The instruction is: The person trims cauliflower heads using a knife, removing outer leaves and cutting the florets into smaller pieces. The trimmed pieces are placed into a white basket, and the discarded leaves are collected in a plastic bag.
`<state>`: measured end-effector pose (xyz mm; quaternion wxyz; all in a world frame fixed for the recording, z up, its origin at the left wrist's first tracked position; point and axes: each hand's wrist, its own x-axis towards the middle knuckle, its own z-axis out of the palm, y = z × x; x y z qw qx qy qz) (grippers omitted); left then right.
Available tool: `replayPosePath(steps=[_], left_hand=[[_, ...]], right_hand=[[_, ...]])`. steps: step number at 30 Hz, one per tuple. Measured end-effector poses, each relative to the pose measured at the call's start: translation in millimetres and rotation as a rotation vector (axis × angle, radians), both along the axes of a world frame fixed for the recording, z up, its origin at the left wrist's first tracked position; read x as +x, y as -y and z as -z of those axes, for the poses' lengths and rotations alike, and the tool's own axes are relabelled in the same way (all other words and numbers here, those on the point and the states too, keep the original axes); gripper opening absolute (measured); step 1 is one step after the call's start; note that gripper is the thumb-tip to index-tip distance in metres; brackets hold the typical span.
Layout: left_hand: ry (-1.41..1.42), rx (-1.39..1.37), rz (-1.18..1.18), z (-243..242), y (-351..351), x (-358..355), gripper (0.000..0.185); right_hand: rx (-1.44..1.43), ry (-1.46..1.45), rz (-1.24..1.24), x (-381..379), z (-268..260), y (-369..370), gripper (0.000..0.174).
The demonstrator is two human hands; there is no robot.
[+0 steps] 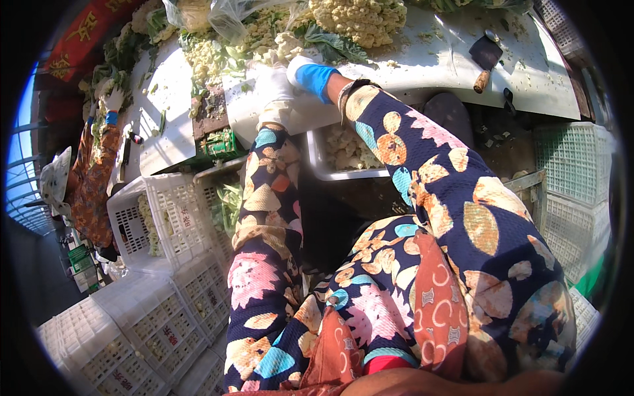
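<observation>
Both my hands reach forward over the white tabletop (242, 106) and meet at a pale cauliflower piece (288, 45). My left hand (273, 81), in a white glove, is at the near side of this piece, its fingers washed out by glare. Close beside it on the right is my right hand (303, 70), in a white glove with a blue cuff; its fingertips are hidden. Loose florets (204, 62) and leaf scraps lie left of the hands. Behind them, a large heap of cauliflower heads (359, 20) rests near green leaves (337, 45).
A cleaver (485, 55) with a wooden handle lies at the table's right. Below the table edge is a white tub (319, 163) containing florets (349, 148). White crates (181, 218) stand left, more crates (574, 163) right. Another person (94, 193) works at far left.
</observation>
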<state>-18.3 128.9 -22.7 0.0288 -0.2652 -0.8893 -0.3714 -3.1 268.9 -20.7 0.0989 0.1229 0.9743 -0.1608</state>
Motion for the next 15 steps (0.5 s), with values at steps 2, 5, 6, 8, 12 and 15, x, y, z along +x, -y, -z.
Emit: replayPosePath(steps=[2,5,6,8,12,15], left_hand=[[-0.023,-0.026,-0.001,-5.8,-25.0,-11.4,0.068],[-0.057,-0.062,-0.037,-3.2,-52.5,-31.7,0.066],[-0.077,-0.063,-0.055,1.9,-55.2,-40.4,0.066],[-0.158,0.006,-0.043,10.6,-65.8,-51.4,0.052],[0.413,0.29,0.05,33.3,-66.5,-71.4,0.037],[0.434,0.296,-0.044,45.2,-60.6,-84.5,0.04]], right_hand=[[0.041,-0.017,-0.088,-2.5,-2.2,-15.9,0.035],[-0.398,0.086,0.08,1.0,-6.4,-29.6,0.03],[-0.579,0.111,0.162,2.3,-10.1,-29.3,0.029],[-1.091,0.095,0.47,7.5,-3.3,-52.2,0.026],[-1.359,0.071,0.436,54.3,-25.7,-55.2,0.029],[-1.271,-0.117,0.631,79.0,-67.5,-26.5,0.031]])
